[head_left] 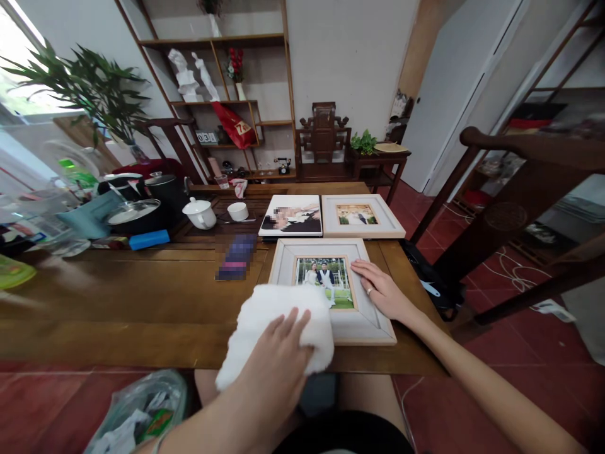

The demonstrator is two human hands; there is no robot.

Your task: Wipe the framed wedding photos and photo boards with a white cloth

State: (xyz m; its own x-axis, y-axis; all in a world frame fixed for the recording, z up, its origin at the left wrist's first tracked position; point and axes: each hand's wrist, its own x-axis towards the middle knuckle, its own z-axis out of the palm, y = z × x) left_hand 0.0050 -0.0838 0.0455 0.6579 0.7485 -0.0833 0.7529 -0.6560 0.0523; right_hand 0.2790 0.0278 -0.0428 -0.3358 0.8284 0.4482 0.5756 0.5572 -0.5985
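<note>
My left hand (281, 353) presses a thick white cloth (265, 309) onto the lower left part of a picture frame, its fingers over the cloth. This picture frame (368, 328) lies face up near the table's front edge, with a wide pale grey border around a photo (338, 299) of two people outdoors. The cloth hides the frame's lower left corner and part of the photo. My right hand (384, 293), wearing a ring, rests with fingers stretched out on the frame's right border. It holds nothing.
Behind lie a photo panel (302, 205) and another pale frame (392, 221). Left of the frame is a blurred-out dark rectangular item (236, 257). Farther left stand a white lidded cup (200, 213), a white bowl (237, 211) and a blue box (149, 239). A lined bin (174, 384) sits below.
</note>
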